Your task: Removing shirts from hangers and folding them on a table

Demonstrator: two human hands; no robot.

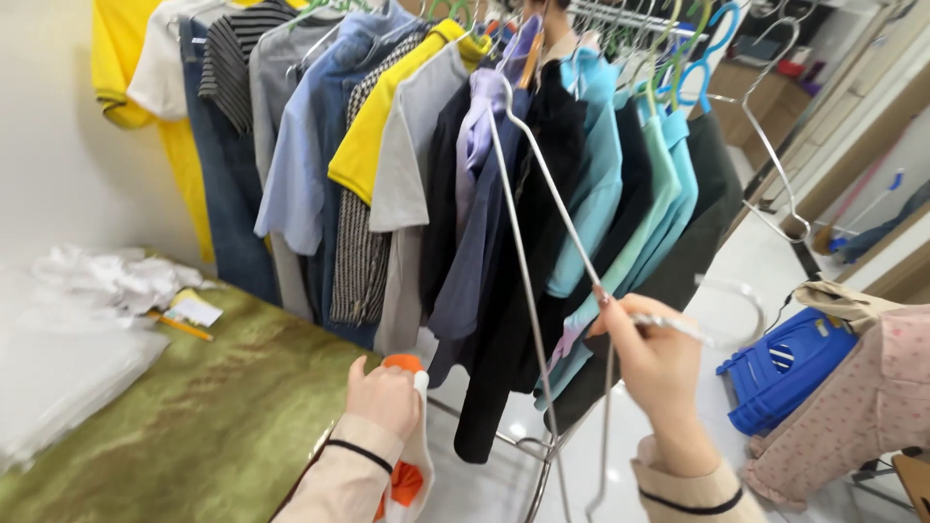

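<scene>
At the near edge, low in the middle: left hand (385, 397), fingers curled shut around a small white and orange cloth item (412, 465), hanging limp below the fist, orange tip poking out above the knuckles. Black band at the wrist, pale sleeve beneath. Just left of it, a surface draped in green cloth (194, 426).

To the right, slightly higher: right hand (654, 363), grip pinched narrow on a bare silver wire hanger (542, 291). Thin, shiny metal, no garment on it. Fingertips closed on the lower bar where it juts out to the right past the thumb. Long axis steep, near upright, leaning a little: hook end up near the rack, two wire legs spreading downward, one toward the hand, one straight down toward the floor. Held in the air in front of the hanging clothes, overlapping them in view.

Further left on the surface: a yellow pencil (179, 325), a small paper tag (196, 310), crumpled white plastic bags (87, 320).

Far right, on the floor: a blue plastic crate (785, 373), a pink dotted garment (852, 407) beside it.

Behind everything: a crowded clothes rack (601, 15), shirts in yellow, striped, denim blue, grey, black, teal, packed shoulder to shoulder; empty hangers at its right end.
</scene>
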